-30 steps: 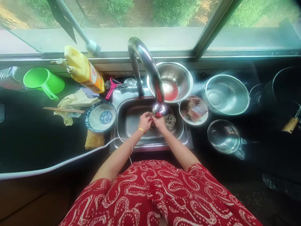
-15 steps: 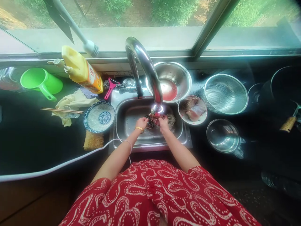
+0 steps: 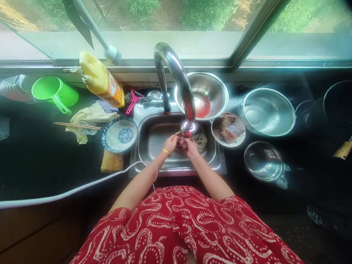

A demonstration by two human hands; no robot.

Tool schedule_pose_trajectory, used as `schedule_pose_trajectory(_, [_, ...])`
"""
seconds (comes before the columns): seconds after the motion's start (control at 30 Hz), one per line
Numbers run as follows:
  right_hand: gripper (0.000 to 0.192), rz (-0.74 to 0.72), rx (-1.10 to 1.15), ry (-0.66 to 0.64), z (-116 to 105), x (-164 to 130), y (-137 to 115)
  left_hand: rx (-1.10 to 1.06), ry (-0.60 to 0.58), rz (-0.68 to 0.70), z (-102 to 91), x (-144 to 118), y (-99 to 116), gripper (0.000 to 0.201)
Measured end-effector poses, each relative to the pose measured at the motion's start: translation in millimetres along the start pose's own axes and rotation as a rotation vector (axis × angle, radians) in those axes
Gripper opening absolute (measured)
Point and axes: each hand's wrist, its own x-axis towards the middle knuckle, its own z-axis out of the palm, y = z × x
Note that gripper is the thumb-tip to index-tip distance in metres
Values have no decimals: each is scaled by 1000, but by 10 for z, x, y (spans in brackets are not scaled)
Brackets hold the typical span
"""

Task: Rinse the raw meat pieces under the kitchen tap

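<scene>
Our left hand point(image 3: 171, 143) and right hand point(image 3: 190, 146) are closed together around a small dark piece of food point(image 3: 179, 142) in the sink point(image 3: 154, 135), just below the tap point(image 3: 187, 129). Half a second ago the piece lay more exposed between our hands; now they have drawn closer and hide most of it. At three o'clock from the hands, a plate of fish point(image 3: 228, 129) sits on the counter.

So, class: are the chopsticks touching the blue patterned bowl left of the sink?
Apart. The head view shows the chopsticks lying across the cloth, their tips ending short of the bowl, with a gap between.
</scene>
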Motion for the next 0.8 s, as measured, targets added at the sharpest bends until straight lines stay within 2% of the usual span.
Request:
schedule_pose_trajectory(0.07, [39, -85, -70, -9, -68, -46, -47, -100, -22, -103, -18, 24, -17, 12])
schedule_pose_trajectory(0.17, [44, -227, -196, -89, -133, -77, -72, -297, -235, -308, 21, 44, -14, 24])
schedule_pose_trajectory(0.23, [44, -323, -271, -137, -157, -69, -70, -377, -352, -363, 71, 52, 12, 28])
schedule_pose_trajectory(0.3, [43, -397, -331, -163, -173, -49, -74, -438, -389, -357, 108, 66, 51, 22])
schedule_pose_trajectory(0.5, [40, -507, -468, -182, -188, -50, -149, -405, -362, -359, 113, 151, 112, 3])
schedule_pose_trajectory(0.7, [36, -548, -597, -188, -177, -123, -160, -314, -337, -357, 113, 219, 38, 5])
schedule_pose_trajectory(0.8, [38, -542, -557, -205, -178, -110, -147, -383, -285, -350, 125, 196, 101, 5])
